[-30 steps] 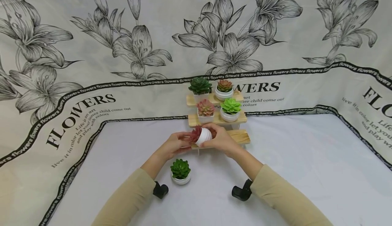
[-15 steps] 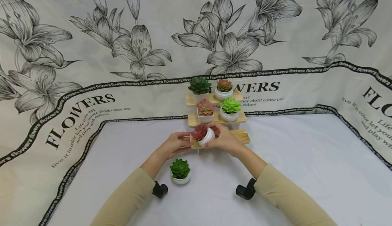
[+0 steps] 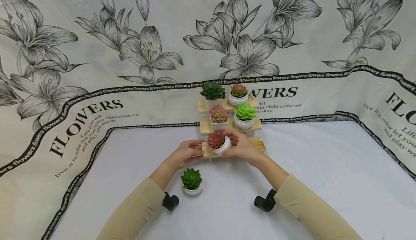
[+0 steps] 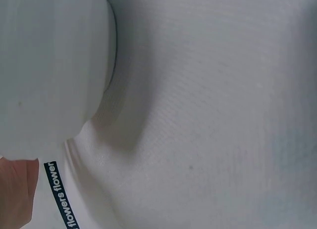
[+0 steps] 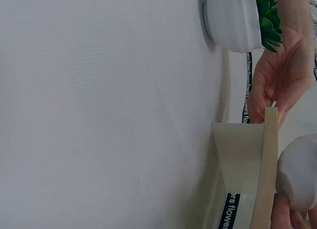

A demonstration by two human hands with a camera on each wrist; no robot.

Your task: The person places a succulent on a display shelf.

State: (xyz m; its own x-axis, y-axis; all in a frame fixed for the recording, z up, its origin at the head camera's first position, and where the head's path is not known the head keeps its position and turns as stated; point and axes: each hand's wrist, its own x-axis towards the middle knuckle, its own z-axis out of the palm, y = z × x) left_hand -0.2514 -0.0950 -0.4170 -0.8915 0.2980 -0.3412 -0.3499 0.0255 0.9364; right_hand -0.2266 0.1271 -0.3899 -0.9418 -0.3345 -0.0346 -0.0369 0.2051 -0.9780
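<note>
A red succulent in a white pot (image 3: 218, 141) is tilted slightly over the left part of the lowest step of a three-step wooden stand (image 3: 257, 144). My right hand (image 3: 242, 146) grips the pot from the right; in the right wrist view the white pot (image 5: 298, 177) shows beside the step's edge (image 5: 270, 174). My left hand (image 3: 188, 153) holds the left end of that lowest step, and the left hand (image 5: 280, 75) shows there in the right wrist view too. A dark green succulent in a white pot (image 3: 191, 181) stands on the table by my left forearm.
Four potted succulents fill the upper steps: dark green (image 3: 212, 90), reddish (image 3: 238, 91), pink (image 3: 218, 114), light green (image 3: 245, 112). A flower-printed cloth (image 3: 97, 110) covers the table and the backdrop. The left wrist view shows a white pot (image 4: 49, 66) close up on the cloth.
The red succulent's pot has turned from lying on its side to nearly upright and moved a little right over the lowest step. The left hand stayed on the step's end.
</note>
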